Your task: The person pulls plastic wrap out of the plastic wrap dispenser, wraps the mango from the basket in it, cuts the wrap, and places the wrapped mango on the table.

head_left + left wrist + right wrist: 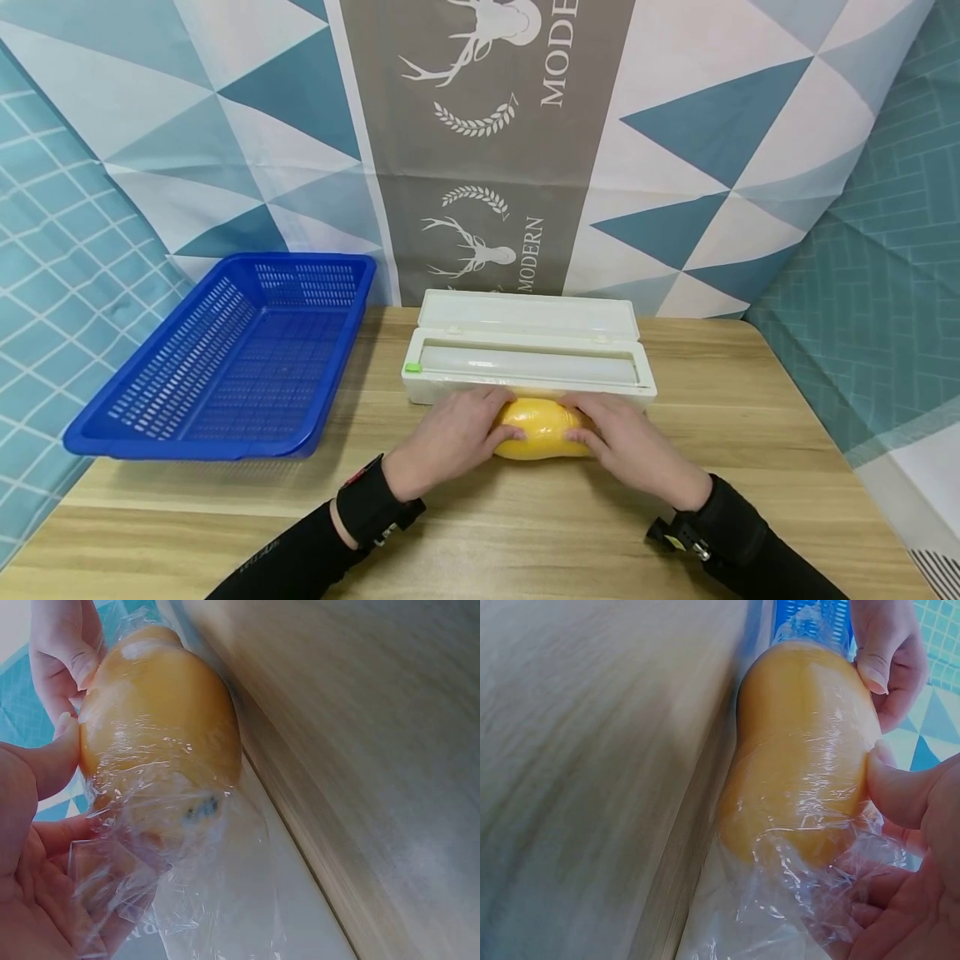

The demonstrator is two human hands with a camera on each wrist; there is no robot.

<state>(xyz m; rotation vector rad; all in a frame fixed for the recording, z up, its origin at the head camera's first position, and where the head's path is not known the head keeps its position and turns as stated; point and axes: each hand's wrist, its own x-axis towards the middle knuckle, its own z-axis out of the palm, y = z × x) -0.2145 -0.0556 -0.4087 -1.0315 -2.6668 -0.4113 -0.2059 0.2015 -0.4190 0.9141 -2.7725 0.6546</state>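
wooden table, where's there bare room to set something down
Bare table: from the white box to the right edge, and the strip between box and blue basket. Crowded: the middle, where left hand and right hand hold the wrapped yellow object.

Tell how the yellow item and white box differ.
The yellow item is rounded; the white box is angular. The box is longer than the item. The left hand and right hand hold the item, while the box stands on the table, lid raised. Both extend left to right.
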